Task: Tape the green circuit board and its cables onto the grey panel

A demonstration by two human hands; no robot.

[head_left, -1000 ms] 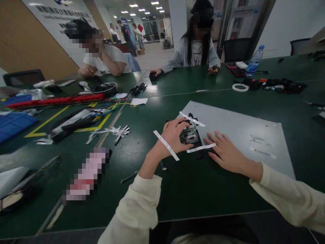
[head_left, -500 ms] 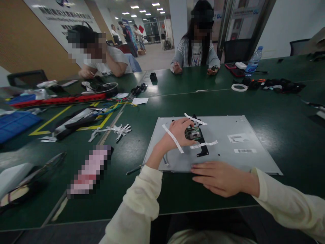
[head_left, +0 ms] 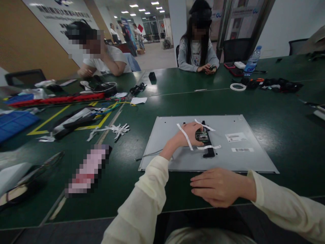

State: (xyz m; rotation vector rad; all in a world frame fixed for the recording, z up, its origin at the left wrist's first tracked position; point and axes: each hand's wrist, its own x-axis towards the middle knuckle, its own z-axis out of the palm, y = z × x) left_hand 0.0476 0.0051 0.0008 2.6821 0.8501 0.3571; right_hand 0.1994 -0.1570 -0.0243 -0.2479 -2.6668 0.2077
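A flat grey panel [head_left: 250, 159] with two white labels lies on the green table in front of me. My left hand [head_left: 189, 134] is over it, fingers curled round a green circuit board [head_left: 202, 136]. The board sits against a black bracket [head_left: 209, 153], part of which the hand hides. White tape strips [head_left: 209, 147] cross the bracket, and another strip [head_left: 186, 136] lies over the back of my left hand. A grey cable [head_left: 149, 155] runs out past the panel's left edge. My right hand [head_left: 218, 186] rests on the table below the panel's near edge, fingers stretched out.
To the left lie a pink phone-like slab [head_left: 87, 171], a heap of white strips [head_left: 119, 130], a black pouch [head_left: 72, 123] and a blue tray [head_left: 16, 123]. A tape roll [head_left: 238, 87] and a water bottle [head_left: 252, 61] are at the far right. Two people sit opposite.
My left hand has shifted right across the panel, with the circuit board and bracket. The cable now stretches leftward. My right hand has drawn back off the panel's edge. The person opposite brought their hands together.
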